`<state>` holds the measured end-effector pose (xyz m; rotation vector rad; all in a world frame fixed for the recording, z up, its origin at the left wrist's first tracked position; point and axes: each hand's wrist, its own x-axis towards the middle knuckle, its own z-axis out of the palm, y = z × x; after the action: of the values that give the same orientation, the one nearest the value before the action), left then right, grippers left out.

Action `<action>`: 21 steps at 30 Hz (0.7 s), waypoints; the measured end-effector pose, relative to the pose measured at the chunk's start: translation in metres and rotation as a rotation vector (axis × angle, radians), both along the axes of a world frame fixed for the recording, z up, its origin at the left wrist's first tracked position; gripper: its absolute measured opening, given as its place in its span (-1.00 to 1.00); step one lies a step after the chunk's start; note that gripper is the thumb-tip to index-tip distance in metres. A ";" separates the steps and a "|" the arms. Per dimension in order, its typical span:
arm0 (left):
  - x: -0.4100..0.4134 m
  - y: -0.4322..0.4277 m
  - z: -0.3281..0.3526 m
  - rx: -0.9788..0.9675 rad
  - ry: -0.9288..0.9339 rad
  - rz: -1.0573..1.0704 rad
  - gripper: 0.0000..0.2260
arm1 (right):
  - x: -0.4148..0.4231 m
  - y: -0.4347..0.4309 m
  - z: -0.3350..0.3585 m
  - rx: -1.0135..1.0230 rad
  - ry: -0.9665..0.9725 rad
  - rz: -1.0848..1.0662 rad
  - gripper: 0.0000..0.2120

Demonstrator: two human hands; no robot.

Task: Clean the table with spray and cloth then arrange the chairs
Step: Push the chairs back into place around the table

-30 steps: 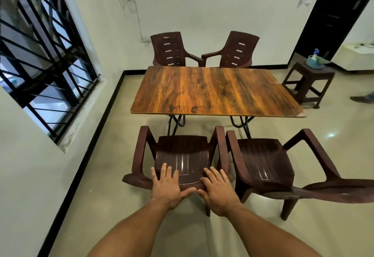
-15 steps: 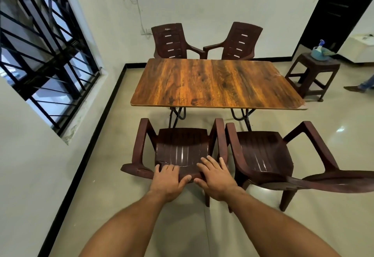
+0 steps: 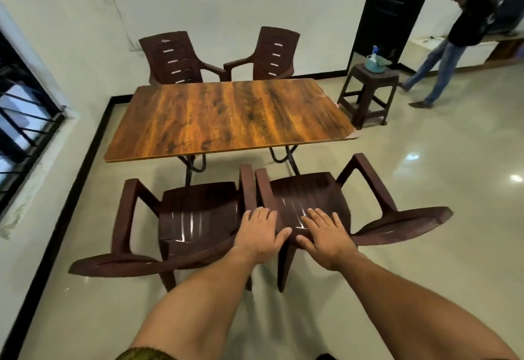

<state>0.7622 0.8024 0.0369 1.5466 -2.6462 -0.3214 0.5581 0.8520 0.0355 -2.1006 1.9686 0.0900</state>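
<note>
Hands have moved over: half a second ago you pressed both on the left near chair [image 3: 198,212]. Now your left hand [image 3: 259,235] and right hand [image 3: 326,237] lie flat, fingers spread, on the backrest of the right near chair [image 3: 306,189], just beside its neighbour and facing the table [image 3: 232,116]. The spray bottle [image 3: 374,51] stands on the stool [image 3: 368,87]. A person [image 3: 465,19] has come into view by the door.

At the upper right, a person [image 3: 465,19] is motion-blurred and cut off by the top edge. The window [image 3: 25,121] runs off the left edge. The worktop [image 3: 229,116] hides the seats of the far left chair [image 3: 170,59] and the far right chair [image 3: 276,53]. The bluish things [image 3: 374,62] on the stool [image 3: 368,87] are too small to identify.
</note>
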 end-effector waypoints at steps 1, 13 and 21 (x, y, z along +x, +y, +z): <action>-0.020 -0.001 -0.001 -0.010 0.003 -0.006 -0.38 | -0.020 0.001 -0.002 0.011 0.013 -0.014 -0.32; -0.236 0.046 -0.012 0.141 -0.126 0.059 -0.35 | -0.241 0.015 -0.001 0.116 0.130 0.153 0.11; -0.248 0.039 -0.022 0.139 -0.228 0.073 -0.06 | -0.273 0.012 -0.010 -0.050 0.101 0.198 0.01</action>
<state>0.5143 0.8417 0.0151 1.8191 -2.7785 -0.3521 0.2849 0.8643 0.0255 -2.3617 1.8282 0.1897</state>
